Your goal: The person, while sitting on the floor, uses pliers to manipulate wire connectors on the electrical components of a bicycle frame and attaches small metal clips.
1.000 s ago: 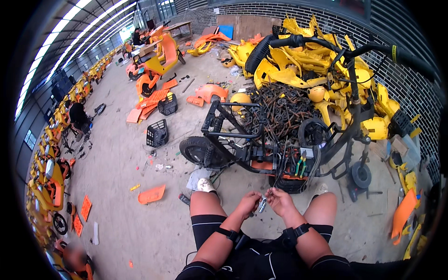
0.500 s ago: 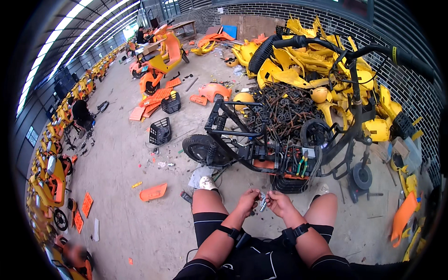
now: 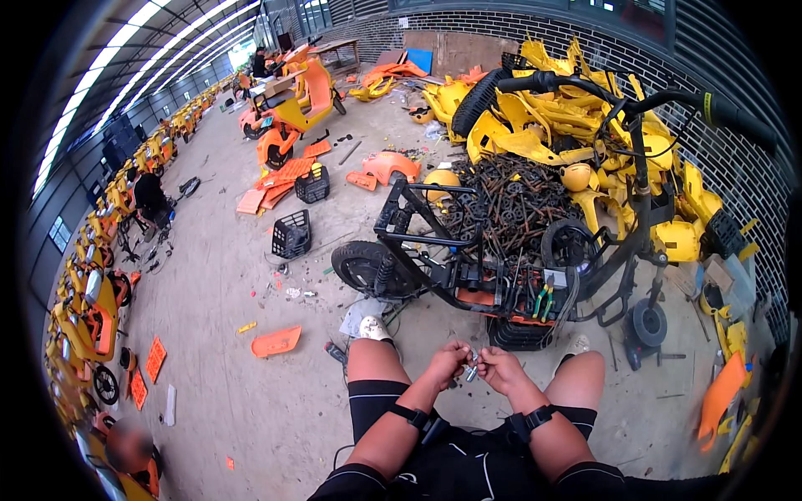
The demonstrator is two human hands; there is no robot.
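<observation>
Between my knees, my left hand [image 3: 449,361] and my right hand [image 3: 499,367] are drawn close together. Both have their fingertips pinched on a small silvery metal part [image 3: 472,373], whose lower end sticks out below the fingers. Its exact kind is too small to tell, and the fingers cover much of it. Just beyond the hands stands a stripped black scooter frame [image 3: 415,265] with its rear wheel [image 3: 357,269] to the left. Pliers with green and yellow handles [image 3: 544,299] rest on the frame's footboard area.
Behind the frame lie a heap of dark rusty metal parts [image 3: 516,200] and a pile of yellow body panels [image 3: 535,125]. Black baskets [image 3: 291,235] and an orange panel [image 3: 276,342] lie on the floor. A person [image 3: 151,200] crouches far left beside rows of scooters.
The hands have come slightly closer together around the metal part, and its tilt has changed a little. The whole view has shifted slightly.
</observation>
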